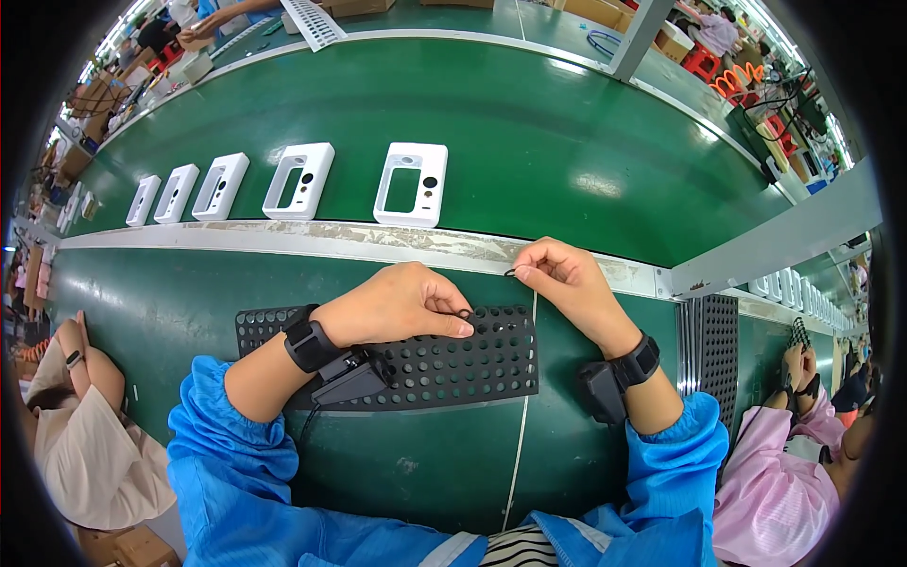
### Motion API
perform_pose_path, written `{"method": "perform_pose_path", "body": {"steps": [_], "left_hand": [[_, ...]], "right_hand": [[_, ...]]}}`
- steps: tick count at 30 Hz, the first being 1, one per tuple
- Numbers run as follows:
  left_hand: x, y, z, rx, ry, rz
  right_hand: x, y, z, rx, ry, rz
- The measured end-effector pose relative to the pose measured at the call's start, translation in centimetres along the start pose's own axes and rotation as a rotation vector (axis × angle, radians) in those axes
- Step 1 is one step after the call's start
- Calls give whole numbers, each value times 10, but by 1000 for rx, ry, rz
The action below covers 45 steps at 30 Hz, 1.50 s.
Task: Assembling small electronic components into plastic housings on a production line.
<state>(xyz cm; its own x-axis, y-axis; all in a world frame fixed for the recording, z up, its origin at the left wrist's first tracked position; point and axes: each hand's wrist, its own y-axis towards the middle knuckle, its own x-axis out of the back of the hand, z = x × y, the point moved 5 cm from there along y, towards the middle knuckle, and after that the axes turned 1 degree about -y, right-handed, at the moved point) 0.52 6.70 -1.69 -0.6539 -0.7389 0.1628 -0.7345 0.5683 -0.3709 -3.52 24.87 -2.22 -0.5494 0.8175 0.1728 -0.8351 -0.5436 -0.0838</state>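
I'm watching from my end of the feed, and here is the left hand [402,300], mid-frame, thumb and forefinger pressed together on a small black ring [464,314]. The ring sits right at the fingertips, on the hand's right side, over the top edge of a black perforated sheet [470,370]; whether it touches the sheet, I can't tell. Over to the right hand [557,279], higher and right of centre: thumb and forefinger pinch a small dark loop [511,273], poking out at the left of the fingertips, just beside the pale metal rail [283,236] in my view. Its exact shape is too small for me to make out.

The perforated sheet lies flat below both hands, rows of round holes across it, its left part covered by the left forearm. I've got a black wrist device [350,378] on that arm and another on the right. Under it all, the green tabletop [425,463].

Past the rail, on a green surface, five white housings [431,200] line up from upper left to upper centre. At centre right, a stack of black perforated sheets [715,350]; lower right, a co-worker in pink [775,482]; lower left, one in beige [104,463].
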Motion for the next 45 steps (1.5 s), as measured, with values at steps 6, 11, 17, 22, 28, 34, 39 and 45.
{"method": "perform_pose_path", "body": {"steps": [6,11,17,22,28,34,39,45], "left_hand": [[1,1,-2,15,39,-3],[0,1,-1,6,31,-3],[-1,0,-3,-15,33,5],[-2,2,0,-11,20,19],[-3,-1,-3,-35,-8,18],[-3,-1,-3,-70,33,4],[-3,-1,-7,-81,82,-13],[-2,-1,-7,-67,114,-35]], "right_hand": [[0,-1,2,-18,-34,7],[0,0,1,18,-1,-5],[-1,-2,6,80,-30,65],[-8,-4,15,282,-54,82],[-14,-8,16,208,-93,276],[-17,-7,11,113,55,322],[-18,-7,13,166,-46,283],[-19,-8,16,63,-54,274]]}}
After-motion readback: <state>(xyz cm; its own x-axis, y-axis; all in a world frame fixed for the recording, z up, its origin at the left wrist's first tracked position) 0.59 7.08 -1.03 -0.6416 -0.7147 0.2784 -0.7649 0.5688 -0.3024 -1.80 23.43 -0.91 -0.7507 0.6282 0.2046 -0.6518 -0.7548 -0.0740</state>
